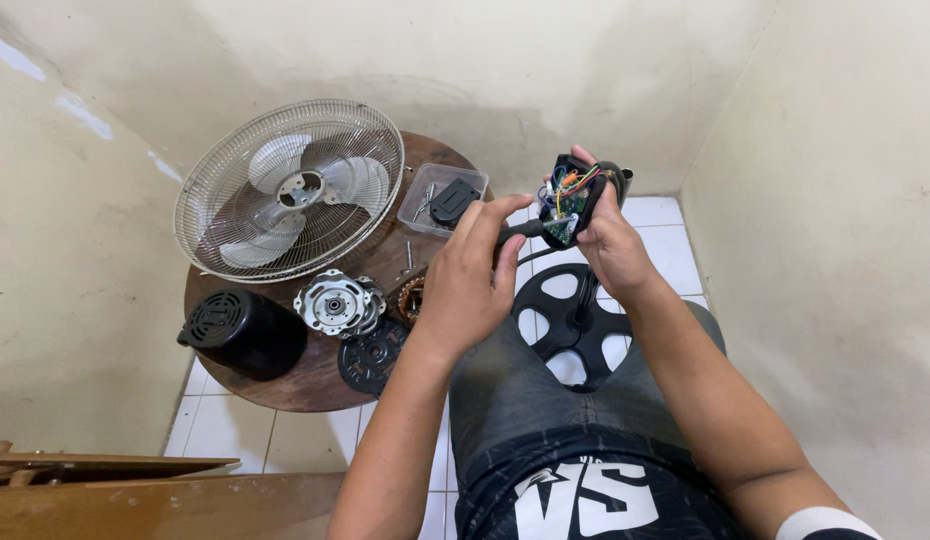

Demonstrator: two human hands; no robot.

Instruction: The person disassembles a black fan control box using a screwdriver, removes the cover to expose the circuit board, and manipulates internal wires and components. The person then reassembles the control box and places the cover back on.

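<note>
Right hand: my right hand is closed around a black switch housing, held up over my lap with its open side turned toward me, so the wiring inside can be seen.

Left hand: my left hand pinches the black cable where it enters the housing, thumb and fingers shut on it, apparently steadying that end.

Housing: coloured wires and a small green circuit board show in its open face; it is in the air between my hands, above the black stand base on the floor.

Worktop: a round wooden worktop stands in the corner ahead of my knees, carrying the loose parts within reach.

Fan head: the wire grille with its pale blades lies tilted against the far side of the worktop.

Motor parts: a black motor cover lies on its side at the near left; just beside it sit a silver motor end plate, a copper-wound stator partly hidden by my left hand, and a black perforated disc at the edge.

Tray: a clear plastic tray at the far right of the worktop keeps a black part and what look like screws together.

Floor: white tiles lie under the worktop and stand base.
</note>
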